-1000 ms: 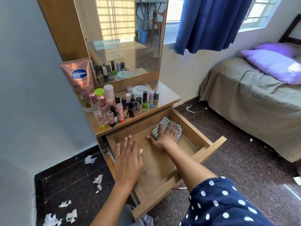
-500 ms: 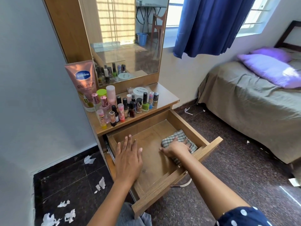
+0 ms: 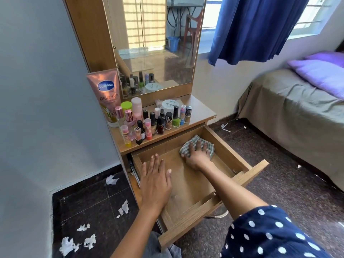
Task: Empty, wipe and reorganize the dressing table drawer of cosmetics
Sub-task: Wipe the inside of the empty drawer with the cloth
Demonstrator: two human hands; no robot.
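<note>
The wooden drawer (image 3: 247, 168) of the dressing table is pulled out and holds nothing but a checked cloth (image 3: 188, 144). My right hand (image 3: 198, 155) presses flat on that cloth at the drawer's back right corner. My left hand (image 3: 155, 180) rests flat, fingers straight, on the drawer's left side wall. Several cosmetics (image 3: 158, 120), nail polish bottles and small tubes, stand grouped on the tabletop (image 3: 201, 110) above, with a tall pink lotion tube (image 3: 106, 94) at the left.
A mirror (image 3: 158, 43) rises behind the tabletop. Torn white paper scraps (image 3: 78, 243) lie on the dark floor at the left. A bed (image 3: 297, 108) with purple pillows stands to the right, and a blue curtain (image 3: 260, 27) hangs above.
My right hand slid the cloth from the drawer's back to its front right, then to the back right corner. My left hand stayed on the left side wall.
</note>
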